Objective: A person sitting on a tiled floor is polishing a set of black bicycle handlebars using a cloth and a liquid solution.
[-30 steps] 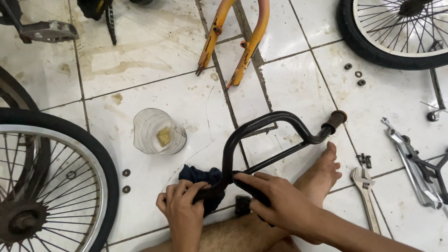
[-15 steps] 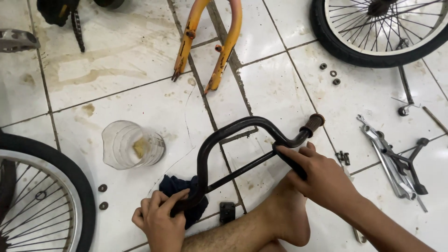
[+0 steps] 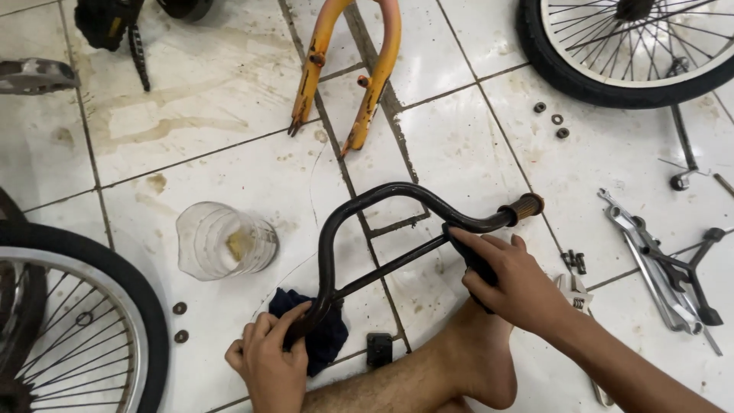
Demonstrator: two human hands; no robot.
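While my left hand (image 3: 271,363) stays clamped around the lower end of the black handlebar (image 3: 382,200), fingers closed on the tube right above the dark blue rag (image 3: 325,336), my right hand (image 3: 516,287) has travelled — a second ago it sat down beside the left one, and now it is up along the bar toward two o'clock, just short of the brown rubber grip (image 3: 524,208). Its fingers are wrapped over a dark cloth pressed against the tube, so the wiping has moved from the bottom bend to the upper arm of the bar; I judge the lower stretch as already gone over. The handlebar lies across the white tiled floor (image 3: 229,168) at the centre, its curve arching toward twelve o'clock, my bare foot (image 3: 474,359) under it at six. A clear plastic cup (image 3: 225,241) lies at nine o'clock, the orange fork (image 3: 344,69) at twelve, a wheel (image 3: 627,46) at one, another wheel (image 3: 69,329) at eight — both cut off by the frame edge. Wrenches and small tools (image 3: 665,260) lie at three. How much of the cloth my right palm hides I cannot tell, nor what the small dark block (image 3: 379,348) near my shin is.
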